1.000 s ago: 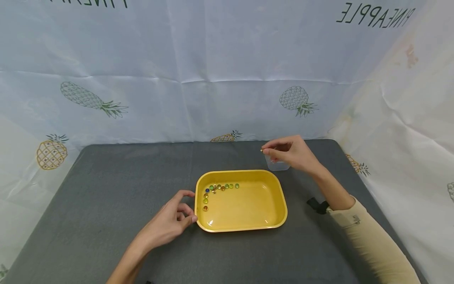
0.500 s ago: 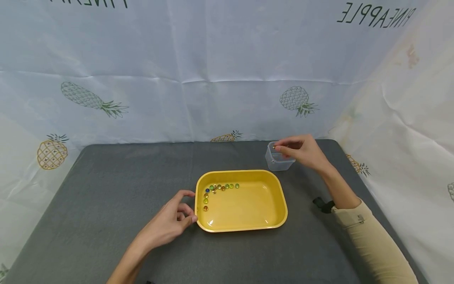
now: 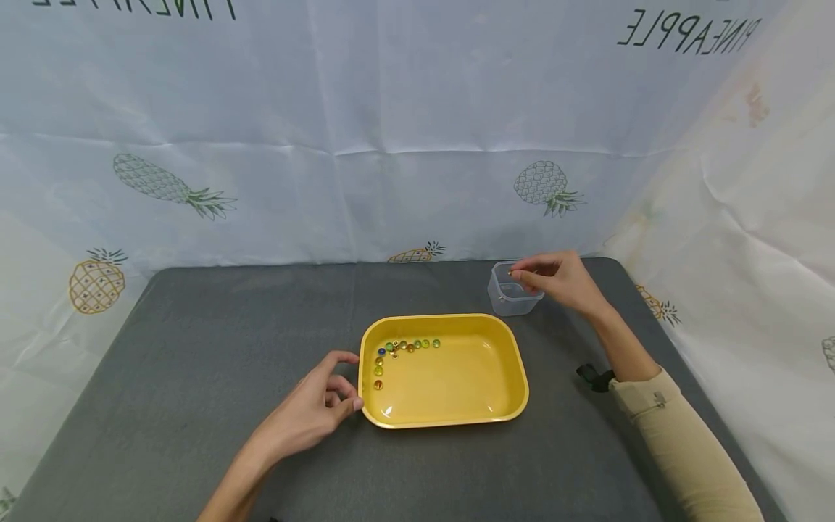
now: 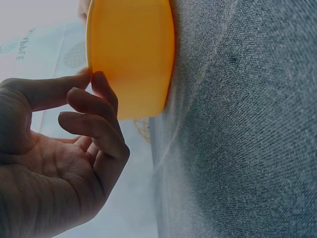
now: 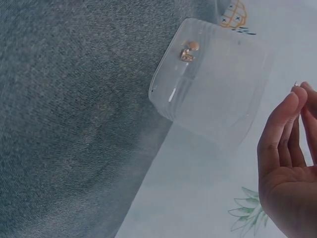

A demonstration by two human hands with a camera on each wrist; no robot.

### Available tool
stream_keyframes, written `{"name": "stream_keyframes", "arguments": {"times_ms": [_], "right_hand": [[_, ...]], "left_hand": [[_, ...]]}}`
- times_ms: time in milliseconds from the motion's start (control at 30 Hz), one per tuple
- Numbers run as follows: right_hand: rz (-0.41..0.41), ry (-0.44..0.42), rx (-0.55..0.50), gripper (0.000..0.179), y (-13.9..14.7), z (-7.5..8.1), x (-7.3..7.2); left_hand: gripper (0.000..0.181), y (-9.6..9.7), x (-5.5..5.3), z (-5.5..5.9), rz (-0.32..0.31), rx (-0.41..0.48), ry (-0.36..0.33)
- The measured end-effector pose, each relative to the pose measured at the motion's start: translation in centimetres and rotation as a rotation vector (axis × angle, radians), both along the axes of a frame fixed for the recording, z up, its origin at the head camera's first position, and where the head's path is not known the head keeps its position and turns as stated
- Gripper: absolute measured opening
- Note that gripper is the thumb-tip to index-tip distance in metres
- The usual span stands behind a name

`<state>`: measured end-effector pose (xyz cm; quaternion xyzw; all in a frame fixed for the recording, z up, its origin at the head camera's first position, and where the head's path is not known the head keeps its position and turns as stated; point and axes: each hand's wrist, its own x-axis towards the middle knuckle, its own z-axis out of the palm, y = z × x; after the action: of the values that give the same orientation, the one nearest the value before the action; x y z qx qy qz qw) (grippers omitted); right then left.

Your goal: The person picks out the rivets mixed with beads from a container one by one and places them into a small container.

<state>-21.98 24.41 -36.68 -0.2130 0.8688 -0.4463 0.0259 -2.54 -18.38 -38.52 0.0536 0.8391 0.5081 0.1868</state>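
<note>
Gold piece first: we have it pinched between the thumb and fingertips of our right hand, and in the head view it sits over the mouth of the clear tub. It is too small for us to make out its shape.

For a clean release, we would do best to bring the fingertips inside the rim, low over the floor, and part them gently, since something this light could bounce or cling to skin. The tub is see-through and looks light too, so we should avoid knocking its wall with our knuckles. The right wrist view shows gold bits in it; a soft drop would leave those undisturbed.

Our left hand touches the left end of the yellow tray with thumb and finger; whether that is a firm hold or a light touch, we cannot tell. We should steady the tray without tipping it, because the glass marbles, lined along its far and left sides, could roll. Among them lie gold-coloured specks, which call for a careful fingertip pinch.
</note>
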Motion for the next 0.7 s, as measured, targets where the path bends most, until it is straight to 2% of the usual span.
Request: {"name": "stream_keyframes", "arguments": {"times_ms": [200, 700], "right_hand": [[-0.018, -0.005, 0.015, 0.02, 0.06, -0.42, -0.35], [-0.028, 0.047, 0.067, 0.017, -0.25, -0.88, -0.77]], "left_hand": [[0.062, -0.04, 0.05, -0.03, -0.003, -0.001, 0.007], [0.062, 0.02, 0.06, -0.14, 0.001, 0.01, -0.003]]}}
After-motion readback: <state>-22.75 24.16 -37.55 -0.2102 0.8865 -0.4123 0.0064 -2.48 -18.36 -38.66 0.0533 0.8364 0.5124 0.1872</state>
